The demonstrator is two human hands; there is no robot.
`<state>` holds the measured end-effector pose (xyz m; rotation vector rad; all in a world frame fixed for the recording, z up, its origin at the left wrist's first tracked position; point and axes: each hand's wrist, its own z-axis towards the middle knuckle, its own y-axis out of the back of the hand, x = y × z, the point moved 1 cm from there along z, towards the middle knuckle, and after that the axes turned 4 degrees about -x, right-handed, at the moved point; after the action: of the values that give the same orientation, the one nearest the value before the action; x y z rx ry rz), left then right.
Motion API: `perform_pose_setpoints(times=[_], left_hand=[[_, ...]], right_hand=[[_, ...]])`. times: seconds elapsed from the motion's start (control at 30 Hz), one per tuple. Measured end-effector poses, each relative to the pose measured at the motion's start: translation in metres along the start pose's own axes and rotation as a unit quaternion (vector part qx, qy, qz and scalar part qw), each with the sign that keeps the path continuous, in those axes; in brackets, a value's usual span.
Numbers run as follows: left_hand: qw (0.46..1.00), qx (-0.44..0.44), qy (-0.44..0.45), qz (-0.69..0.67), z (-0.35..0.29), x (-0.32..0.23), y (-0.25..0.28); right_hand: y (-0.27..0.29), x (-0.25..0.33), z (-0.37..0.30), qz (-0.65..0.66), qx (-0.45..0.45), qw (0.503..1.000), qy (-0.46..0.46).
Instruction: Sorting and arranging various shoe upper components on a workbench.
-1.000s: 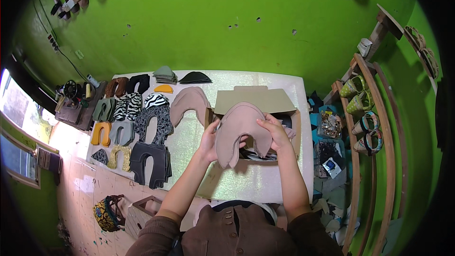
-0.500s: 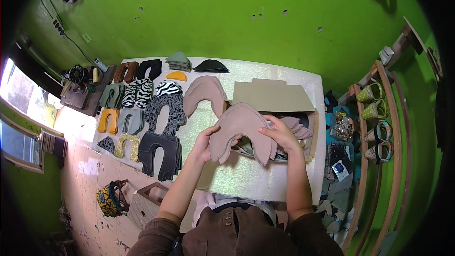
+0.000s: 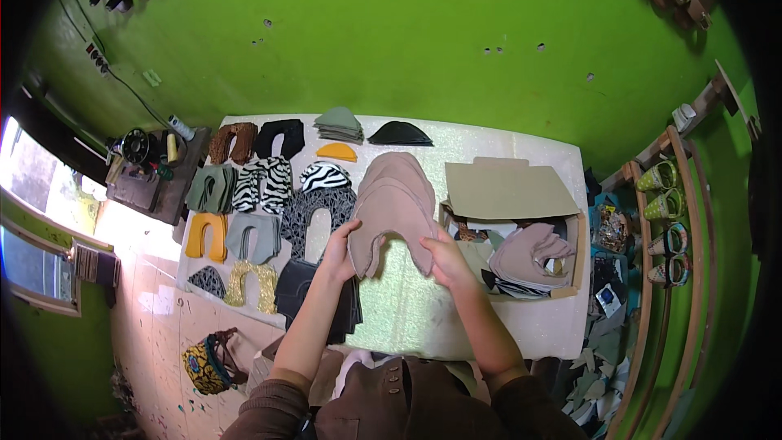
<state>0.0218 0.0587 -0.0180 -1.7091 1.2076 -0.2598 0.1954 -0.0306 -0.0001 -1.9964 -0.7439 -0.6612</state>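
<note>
Between my two hands is a stack of dusty-pink U-shaped shoe upper pieces (image 3: 391,212), its open end toward me. My left hand (image 3: 338,253) grips the left leg of the U, and my right hand (image 3: 448,259) grips the right leg. The held stack overlaps the near part of a matching pink pile (image 3: 396,166) on the table; I cannot tell whether it rests on it. Left of it are grey patterned pieces (image 3: 298,210) and black U-shaped pieces (image 3: 297,293), the latter partly behind my left forearm.
At right on the white table (image 3: 521,334) stands an open cardboard box (image 3: 582,253) holding pink and other offcuts. Several stacks of cut pieces, including zebra-print (image 3: 262,183) and yellow (image 3: 207,236), lie at left. Beyond the table's right edge stands a wooden rack (image 3: 643,301) with sandals.
Both hands have carried the pink stack leftward, from in front of the box to over the near part of the matching pile. The box's contents are now uncovered. The view has shifted.
</note>
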Motion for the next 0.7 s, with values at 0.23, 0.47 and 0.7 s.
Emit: perform_pose_setpoints(times=[0.23, 0.47, 0.7], left_hand=[[0.996, -0.061, 0.014, 0.067, 0.044, -0.022, 0.012], [0.976, -0.041, -0.089, 0.196, 0.083, -0.036, -0.007], [0.906, -0.034, -0.177, 0.384, 0.102, -0.055, -0.009]], right_hand=[[-0.008, -0.033, 0.053, -0.038, -0.123, 0.987, 0.096], [-0.024, -0.012, 0.08, -0.111, -0.222, 0.961, 0.121], [-0.026, -0.004, 0.091, -0.168, -0.193, 0.947, 0.193]])
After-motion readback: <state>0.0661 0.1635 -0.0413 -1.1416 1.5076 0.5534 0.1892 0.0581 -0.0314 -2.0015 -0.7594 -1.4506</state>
